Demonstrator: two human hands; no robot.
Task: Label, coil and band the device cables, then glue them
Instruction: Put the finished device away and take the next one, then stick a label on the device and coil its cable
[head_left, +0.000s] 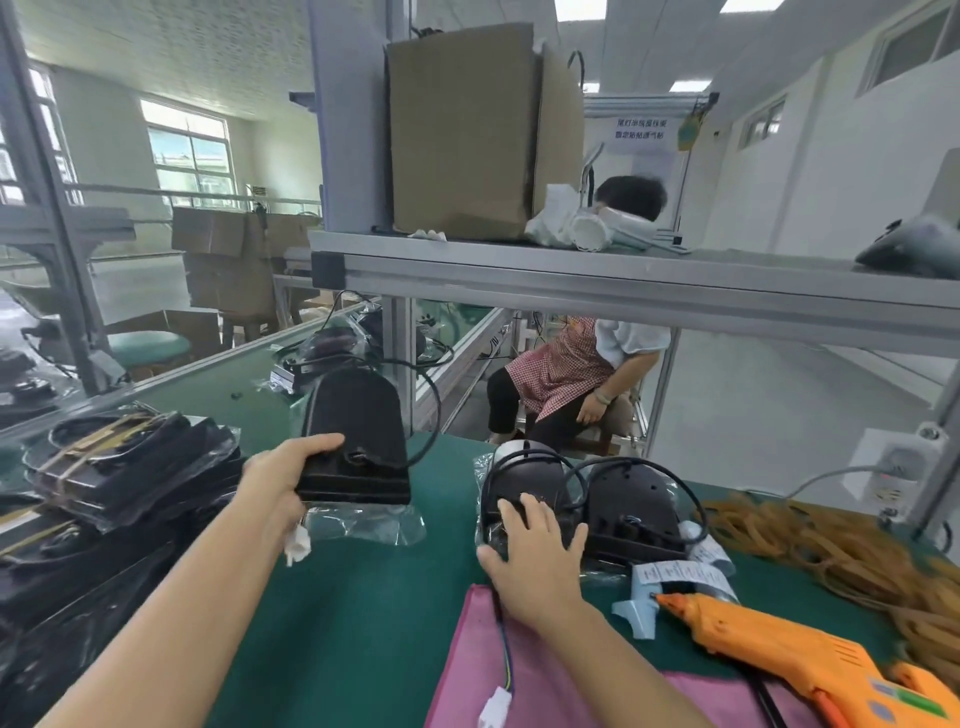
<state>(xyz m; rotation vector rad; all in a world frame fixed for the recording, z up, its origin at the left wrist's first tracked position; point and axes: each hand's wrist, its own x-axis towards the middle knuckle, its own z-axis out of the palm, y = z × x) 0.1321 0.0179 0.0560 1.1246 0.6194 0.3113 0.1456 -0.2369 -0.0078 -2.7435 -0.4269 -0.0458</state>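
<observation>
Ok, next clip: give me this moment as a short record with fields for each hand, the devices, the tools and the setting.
left hand: left hand grips the black device by its base, lifted over the green table
right hand: right hand lies flat, fingers spread, on the second device
third device: third device beside it, cable looped on top
tools: orange glue gun at right; rubber bands piled behind it; labels
left side: stack of bagged devices
background: seated person beyond the shelf

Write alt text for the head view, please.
The left hand grips a black device over a green bench, while the right hand rests on another device. An orange glue gun and rubber bands lie to the right.
</observation>
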